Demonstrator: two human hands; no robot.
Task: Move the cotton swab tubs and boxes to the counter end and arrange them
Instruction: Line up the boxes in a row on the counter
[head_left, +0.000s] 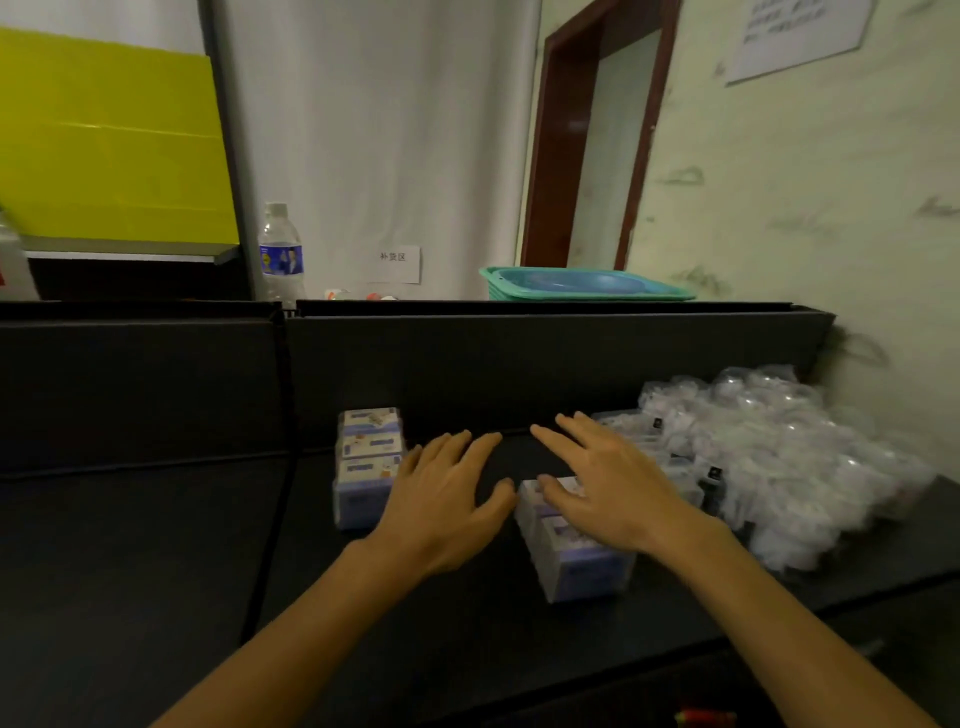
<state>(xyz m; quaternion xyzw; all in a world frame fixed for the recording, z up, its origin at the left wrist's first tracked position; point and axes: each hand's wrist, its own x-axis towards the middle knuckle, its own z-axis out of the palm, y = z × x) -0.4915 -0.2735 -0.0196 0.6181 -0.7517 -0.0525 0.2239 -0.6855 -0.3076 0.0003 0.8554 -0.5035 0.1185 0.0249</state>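
Surface: a dark surface (156, 571) runs across the view, backed by a low black wall (519, 364).
Left hand: the left hand (441, 499) hovers palm down over the surface, fingers (485, 447) straight and slightly spread, holding nothing.
Right hand: the right hand (608, 488) reaches forward palm down, fingers (550, 439) straight and spread, holding nothing; its thumb lies over the top of the near box.
Near box: a white and blue box (576, 561) lies on the surface under the right hand; its print is too blurred to read.
Stack of boxes: a stack of white and blue boxes (366, 467) stands just left of the left hand, near its fingers; whether they touch cannot be told. The print is blurred.
Clear packs: a heap of clear plastic packs (779, 467) lies at the right end of the surface, against the wall, just beyond the right hand; small dark labels show, unreadable.
Basket: a teal basket (587, 286) sits behind the black wall with a blue basin (576, 283) inside it.
Bottle: a clear water bottle (280, 254) with a blue label stands behind the black wall; the brand is unreadable.
Paper sign: a white paper sign (397, 264) on the curtain reads 补货区.
Wall notice: a white notice (800, 31) hangs on the right wall, text too blurred to read.
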